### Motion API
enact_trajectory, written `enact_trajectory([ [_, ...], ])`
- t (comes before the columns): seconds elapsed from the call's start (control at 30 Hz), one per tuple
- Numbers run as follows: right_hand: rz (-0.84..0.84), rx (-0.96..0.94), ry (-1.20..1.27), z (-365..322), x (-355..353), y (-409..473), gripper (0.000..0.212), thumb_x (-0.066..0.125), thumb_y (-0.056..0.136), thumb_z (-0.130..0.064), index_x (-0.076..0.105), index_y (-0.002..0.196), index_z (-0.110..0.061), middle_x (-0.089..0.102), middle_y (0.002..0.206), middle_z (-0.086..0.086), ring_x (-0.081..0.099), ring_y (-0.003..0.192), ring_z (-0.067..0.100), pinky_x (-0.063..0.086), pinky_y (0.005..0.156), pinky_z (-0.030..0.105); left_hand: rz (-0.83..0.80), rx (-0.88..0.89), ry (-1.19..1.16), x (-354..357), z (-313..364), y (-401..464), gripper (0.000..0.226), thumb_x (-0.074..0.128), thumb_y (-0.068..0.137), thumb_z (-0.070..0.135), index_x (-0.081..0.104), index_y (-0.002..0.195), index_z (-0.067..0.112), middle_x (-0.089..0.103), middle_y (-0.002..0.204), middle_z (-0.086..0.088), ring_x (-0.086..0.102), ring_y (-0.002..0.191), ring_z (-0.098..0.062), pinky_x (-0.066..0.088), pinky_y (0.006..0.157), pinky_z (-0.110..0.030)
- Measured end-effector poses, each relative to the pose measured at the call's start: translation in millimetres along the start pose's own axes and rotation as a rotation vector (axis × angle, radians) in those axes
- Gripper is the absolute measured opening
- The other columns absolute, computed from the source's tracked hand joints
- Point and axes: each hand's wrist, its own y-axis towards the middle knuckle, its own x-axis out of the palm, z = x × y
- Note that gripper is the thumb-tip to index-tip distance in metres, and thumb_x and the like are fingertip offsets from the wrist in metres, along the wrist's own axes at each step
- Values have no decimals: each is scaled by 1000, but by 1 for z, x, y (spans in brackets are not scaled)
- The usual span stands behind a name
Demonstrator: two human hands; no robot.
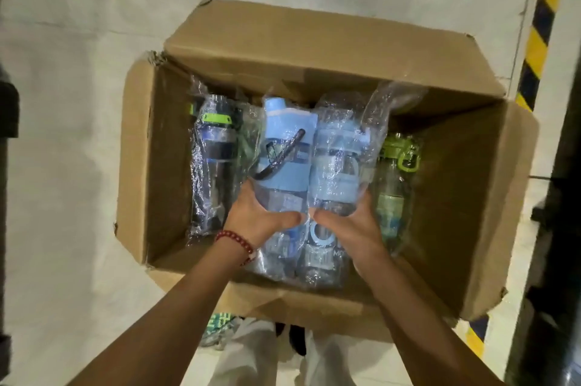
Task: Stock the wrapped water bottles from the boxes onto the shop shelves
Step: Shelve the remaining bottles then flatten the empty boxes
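Head view: cardboard box (465, 165) open on pale floor (78, 102). Left hand (261, 215) grips a wrapped blue bottle with dark strap (284, 146); right hand (352, 222) grips a wrapped pale-blue bottle (339, 159) touching it. Both bottles are raised above wrapped bottles in the box: a dark green-capped bottle (215, 146) left, a green bottle (394, 184) right.

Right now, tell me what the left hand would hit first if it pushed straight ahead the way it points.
The left hand already grips a blue bottle; beyond it, probably the box's far flap, though depth is unclear.
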Motion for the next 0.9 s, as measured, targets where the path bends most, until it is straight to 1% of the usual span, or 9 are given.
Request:
enact_trajectory([
  [0.13, -15, -9, 53, -29, -18, -48, 95, 80, 73, -28, 20, 147, -28, 40, 125, -13, 45, 105, 9, 38, 85, 27, -12, 97, -65, -20, 27, -49, 93, 90, 52, 28, 37, 126, 13, 47, 126, 1, 44, 125, -23, 39, 99, -35],
  [0.23, -12, -58, 117, -50, -34, -89, 97, 83, 69, -28, 23, 146, -30, 38, 120, -13, 46, 100, 8, 41, 77, 25, -3, 202, -81, -39, 53, -92, 118, 89, 31, 53, 38, 132, 18, 52, 131, 3, 50, 122, -18, 43, 103, -45],
  [0.37, 19, -148, 162, -79, -62, -153, 78, 83, 70, -21, 33, 128, -39, 52, 114, -12, 56, 90, 6, 47, 70, 26, 68, 333, -117, -67, 80, -155, 116, 91, 33, 57, 42, 134, 23, 57, 129, 6, 52, 121, -13, 44, 102, -45],
  [0.47, 22, -229, 209, -99, -85, -208, 68, 81, 72, -14, 40, 123, -33, 59, 110, -13, 61, 85, -3, 50, 60, 16, 84, 417, -145, -85, 111, -215, 105, 89, 35, 45, 44, 127, 20, 57, 119, 10, 53, 115, -11, 45, 99, -36],
  [0.57, 27, -288, 260, -114, -103, -260, 76, 83, 69, -10, 42, 132, -23, 60, 118, -1, 63, 97, 7, 51, 61, 12, 63, 509, -168, -96, 130, -267, 99, 86, 33, 45, 45, 120, 24, 59, 116, 8, 57, 111, -11, 49, 94, -36],
  [0.67, 78, -347, 281, -127, -118, -309, 94, 85, 49, -32, 43, 133, -28, 61, 122, -2, 62, 106, 14, 56, 80, 29, 50, 591, -155, -104, 148, -320, 92, 85, 36, 47, 48, 118, 29, 60, 118, 6, 58, 110, -7, 50, 91, -29],
  [0.73, 105, -376, 279, -132, -128, -343, 97, 82, 46, -38, 42, 134, -30, 60, 122, -3, 60, 110, 17, 53, 89, 40, 33, 633, -139, -109, 155, -355, 88, 88, 41, 44, 48, 119, 28, 60, 118, 6, 58, 110, -5, 49, 90, -26],
  [0.83, 140, -403, 298, -133, -146, -388, 93, 85, 55, -26, 39, 137, -25, 58, 122, 0, 60, 108, 16, 54, 85, 37, 61, 680, -156, -112, 161, -403, 74, 91, 54, 13, 46, 111, 30, 57, 107, 14, 59, 97, 7, 51, 85, -20],
  [0.9, 148, -417, 320, -131, -158, -416, 92, 86, 58, -22, 39, 137, -25, 59, 121, 1, 61, 107, 18, 55, 81, 37, 67, 676, -160, -113, 161, -430, 71, 89, 56, 9, 47, 110, 25, 57, 103, 15, 59, 97, 0, 52, 86, -29],
])
